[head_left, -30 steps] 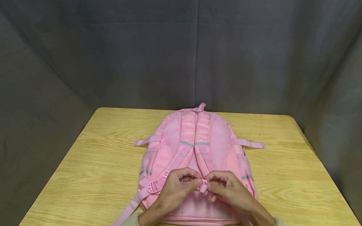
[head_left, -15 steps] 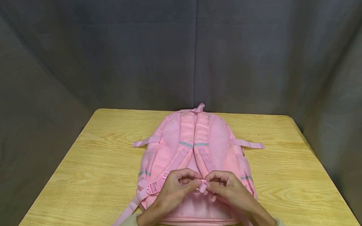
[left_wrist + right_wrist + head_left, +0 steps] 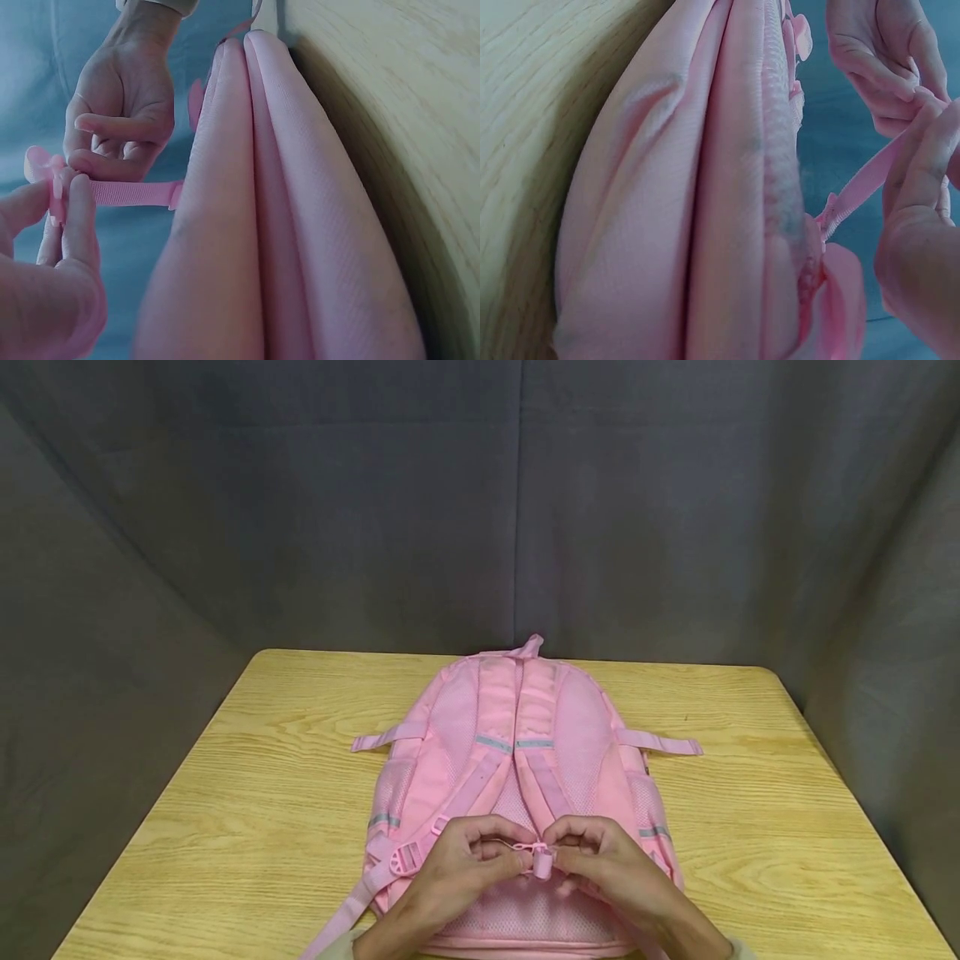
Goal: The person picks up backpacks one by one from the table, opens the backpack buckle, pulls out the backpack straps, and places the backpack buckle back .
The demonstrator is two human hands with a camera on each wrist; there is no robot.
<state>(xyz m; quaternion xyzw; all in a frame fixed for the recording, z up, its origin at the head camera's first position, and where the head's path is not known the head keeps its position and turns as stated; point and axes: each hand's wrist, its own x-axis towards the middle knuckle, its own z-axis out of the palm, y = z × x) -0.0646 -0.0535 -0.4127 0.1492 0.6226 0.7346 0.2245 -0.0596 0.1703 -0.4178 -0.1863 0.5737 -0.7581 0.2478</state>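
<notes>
A pink backpack [image 3: 577, 710] lies on the table with its shoulder straps facing up. Over its lower part, my left hand [image 3: 468, 864] pinches a small pink plastic strap buckle [image 3: 57, 187] between thumb and fingers. From the opposite side my right hand [image 3: 611, 864] pinches the pink webbing strap [image 3: 864, 180] at the buckle. A short webbing end [image 3: 542, 863] hangs in a fold between both sets of fingertips. In the left wrist view, the strap runs taut from the buckle back to the bag. Fingers partly cover the buckle.
Another adjuster buckle [image 3: 407, 858] lies on the bag's left side, its loose strap [image 3: 337, 922] trailing toward the near edge. Two side straps [image 3: 660, 742] stick out over the wooden table [image 3: 247, 777]. Grey curtains [image 3: 375, 510] surround the table.
The buckle has tipped so that it shows more edge-on, and the webbing end hangs straighter down. My left hand has shifted slightly down; my right hand has barely moved.
</notes>
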